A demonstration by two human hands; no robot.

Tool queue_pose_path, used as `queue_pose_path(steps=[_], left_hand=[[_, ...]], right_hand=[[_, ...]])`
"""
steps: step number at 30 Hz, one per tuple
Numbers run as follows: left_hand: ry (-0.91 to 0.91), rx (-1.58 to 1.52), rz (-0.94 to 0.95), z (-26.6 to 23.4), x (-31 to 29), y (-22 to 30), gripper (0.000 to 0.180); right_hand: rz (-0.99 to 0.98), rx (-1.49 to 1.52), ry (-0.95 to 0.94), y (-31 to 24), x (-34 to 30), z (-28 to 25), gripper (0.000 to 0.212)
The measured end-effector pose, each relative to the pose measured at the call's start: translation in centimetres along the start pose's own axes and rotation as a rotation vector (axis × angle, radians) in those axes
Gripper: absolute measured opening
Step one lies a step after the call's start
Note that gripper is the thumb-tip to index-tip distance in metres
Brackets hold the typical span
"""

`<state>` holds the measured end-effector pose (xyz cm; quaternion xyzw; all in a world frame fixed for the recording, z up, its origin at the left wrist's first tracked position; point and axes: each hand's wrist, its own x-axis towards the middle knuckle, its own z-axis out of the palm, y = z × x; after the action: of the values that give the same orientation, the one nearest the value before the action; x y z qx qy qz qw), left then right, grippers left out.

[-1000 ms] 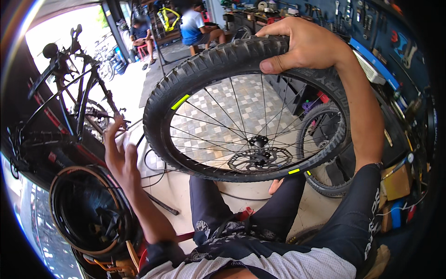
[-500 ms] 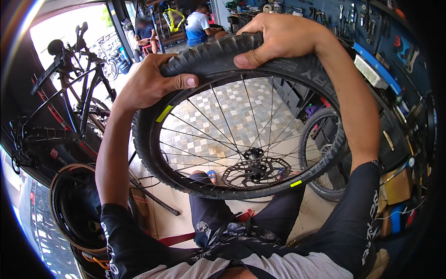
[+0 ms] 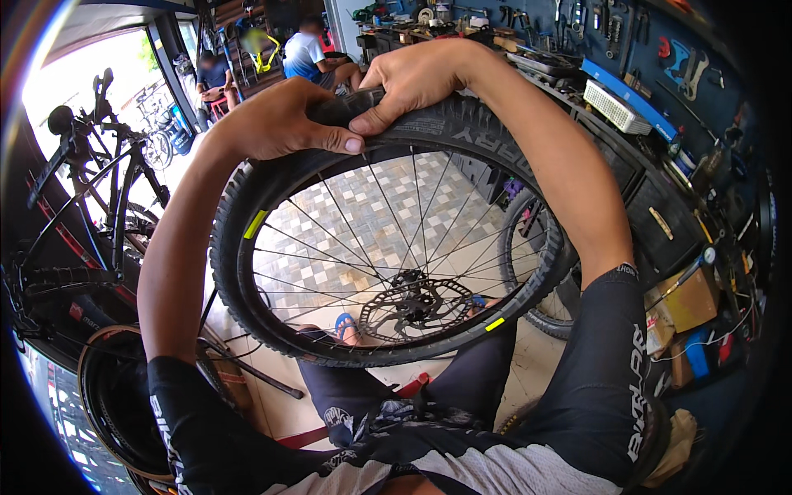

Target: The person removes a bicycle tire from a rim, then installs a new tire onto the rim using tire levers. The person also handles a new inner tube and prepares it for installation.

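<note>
A bicycle wheel with a knobby black tyre (image 3: 231, 256) is held tilted above my lap, its spokes facing me. Its disc brake rotor (image 3: 433, 312) and hub (image 3: 410, 286) are on the near side, low in the wheel. My left hand (image 3: 285, 124) is closed over the far top of the tyre, thumb pressed along the sidewall. Right beside it, my right hand (image 3: 421, 81) grips the same stretch, its thumb pushing at the tyre by the left thumb. Most fingers are hidden behind the tyre. Yellow marks show on the rim.
A black bicycle (image 3: 124, 190) stands at the left, above a tan-walled tyre (image 3: 95, 396). Behind the held wheel at the right is another wheel (image 3: 540, 309). A tool-covered wall (image 3: 569, 33) and a white basket (image 3: 615, 107) line the right. Two people sit at the back.
Both hands have slid together along the tyre's top, the right one moving left, until the thumbs nearly meet. The wheel sits a little further left and lower in view.
</note>
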<state>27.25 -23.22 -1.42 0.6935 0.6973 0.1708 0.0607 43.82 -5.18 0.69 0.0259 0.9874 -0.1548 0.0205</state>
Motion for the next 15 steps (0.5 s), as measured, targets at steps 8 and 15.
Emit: queue_pose_path(steps=[8,15], left_hand=[[0.080,-0.279,-0.095,3.3,0.0,-3.4,0.076],[0.328,0.083,-0.076,5.5,2.4,-3.1,0.072]], right_hand=[[0.077,-0.298,0.714,1.5,-4.3,8.2,0.083],[-0.034,-0.525,1.189,5.6,-3.3,12.0,0.047]])
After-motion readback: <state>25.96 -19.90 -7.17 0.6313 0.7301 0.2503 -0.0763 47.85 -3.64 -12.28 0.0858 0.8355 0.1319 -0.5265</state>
